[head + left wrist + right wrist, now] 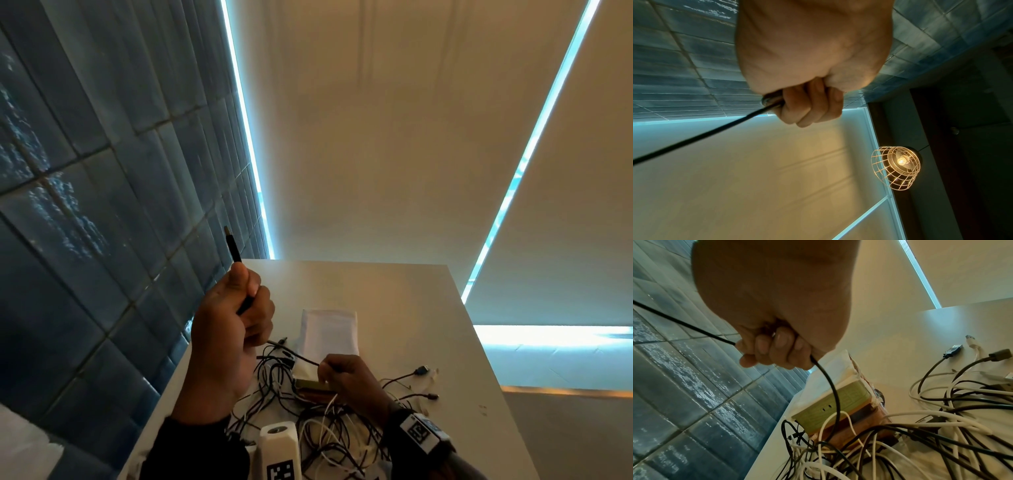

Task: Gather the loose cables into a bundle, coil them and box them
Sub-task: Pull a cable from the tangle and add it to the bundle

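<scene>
A cable (294, 354) stretches between two raised hands: the left hand (230, 318) up near the tiled wall (85, 171), the right hand (346, 375) lower, over the bench (428, 308). Beneath the right grip lies a tangle of cables (329, 435); a box (830, 400) sits just beyond it, loose plugs (423, 370) to its right.

Dark sleeves (202, 448); white tagged wrist units (423, 432), apparently on black straps.
</scene>
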